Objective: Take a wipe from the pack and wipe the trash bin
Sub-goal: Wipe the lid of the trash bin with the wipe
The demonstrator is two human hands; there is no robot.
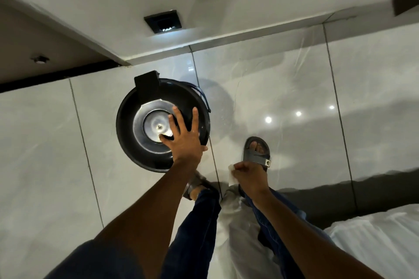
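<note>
A round black trash bin [129, 129] with a shiny metal lid stands on the tiled floor below me, seen from straight above. My left hand [184, 137] lies over the lid's right side with its fingers spread, holding nothing. My right hand [248, 173] hangs to the right of the bin, closed around a white wipe [231, 175] that sticks out on its left side. The wipe does not touch the bin. The pack of wipes is not in view.
The bin has a black hinge block [147, 86] at its far edge. My feet in dark slide sandals [258, 152] stand right of the bin. A wall with a black socket [163, 21] rises beyond it. A white bed [381, 240] sits at the lower right.
</note>
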